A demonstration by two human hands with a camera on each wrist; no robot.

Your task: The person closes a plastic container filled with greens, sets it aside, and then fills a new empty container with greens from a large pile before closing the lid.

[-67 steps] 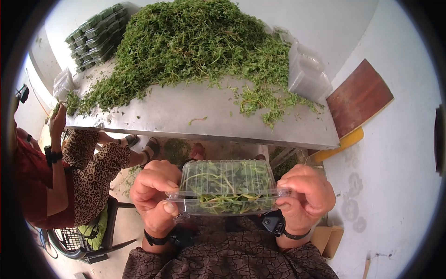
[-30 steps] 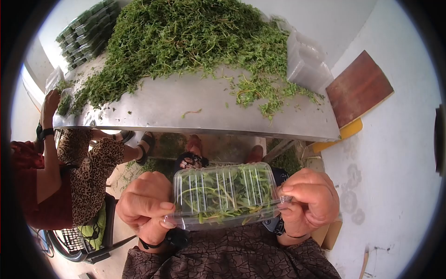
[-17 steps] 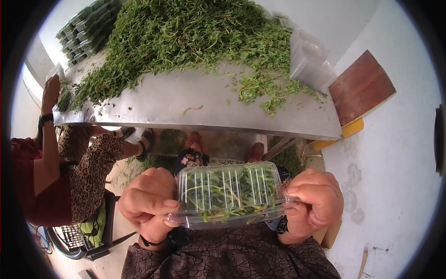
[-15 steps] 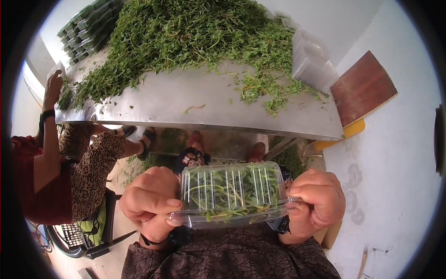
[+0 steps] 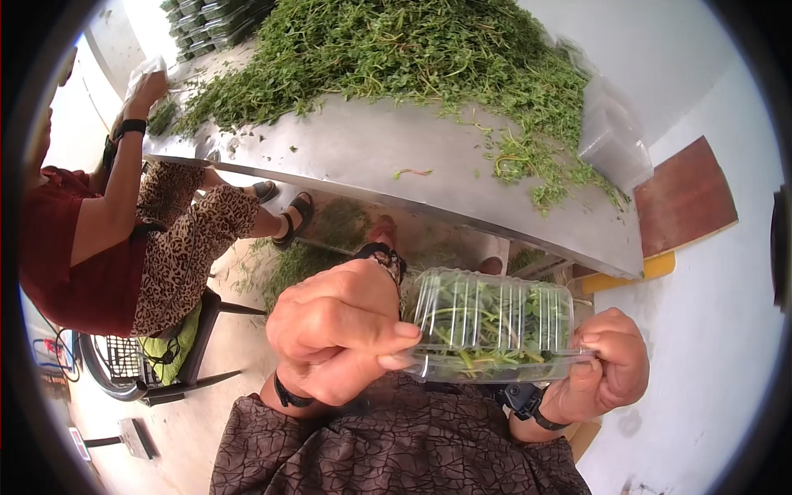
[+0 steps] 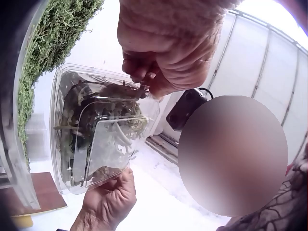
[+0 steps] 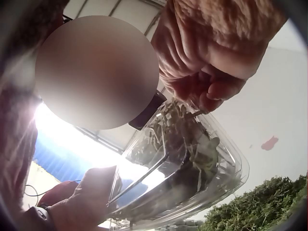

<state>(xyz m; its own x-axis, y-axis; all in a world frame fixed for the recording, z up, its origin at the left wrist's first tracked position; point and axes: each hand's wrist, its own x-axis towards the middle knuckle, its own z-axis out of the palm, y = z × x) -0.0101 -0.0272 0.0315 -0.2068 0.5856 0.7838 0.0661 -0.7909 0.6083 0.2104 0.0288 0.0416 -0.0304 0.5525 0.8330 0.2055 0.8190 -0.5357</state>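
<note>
A clear plastic clamshell box with leafy green stems inside is held in front of the body, its ribbed lid down over the greens. My left hand pinches the rim at the box's left end between thumb and curled fingers. At the opposite end my right hand pinches the rim in the same way. Seen from the left wrist, the box hangs between both hands, its underside and the stems showing through. In the right wrist view the curled fingers of my right hand are at the box's edge.
A large heap of greens covers the back of the metal table. Stacked empty clamshells stand at its right end, filled boxes at the back left. A seated person is at the left, and a brown board leans by the wall.
The head view has swung toward the left. Both hands and the box now sit further right in it, with the left hand larger and nearer; the pinch on the rim stays.
</note>
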